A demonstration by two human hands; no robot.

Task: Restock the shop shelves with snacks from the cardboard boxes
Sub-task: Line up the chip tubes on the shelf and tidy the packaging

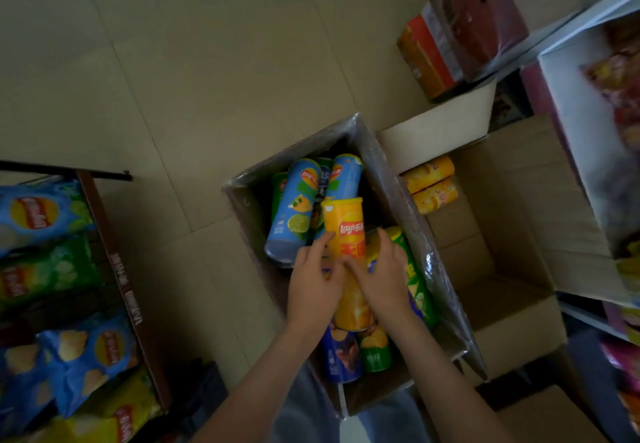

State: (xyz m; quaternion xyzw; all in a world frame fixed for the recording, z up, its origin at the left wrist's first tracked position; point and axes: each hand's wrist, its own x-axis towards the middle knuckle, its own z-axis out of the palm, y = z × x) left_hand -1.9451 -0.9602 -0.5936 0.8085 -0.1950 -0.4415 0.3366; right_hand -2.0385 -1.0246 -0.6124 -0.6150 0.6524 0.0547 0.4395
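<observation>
Yellow can (346, 231) gripped over the cardboard box (242, 196)
The left hand (313, 283) and right hand (381, 276) both curl round its lower half; it lies over blue cans (294, 207) inside the box, beside a second box (512, 200)

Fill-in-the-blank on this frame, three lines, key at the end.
The can held by the left hand and right hand is ___.
The open box on the right holds ___ yellow cans.
The chip bags lie to the ___ of the wrapped box.
Missing words: yellow, two, left.
</observation>
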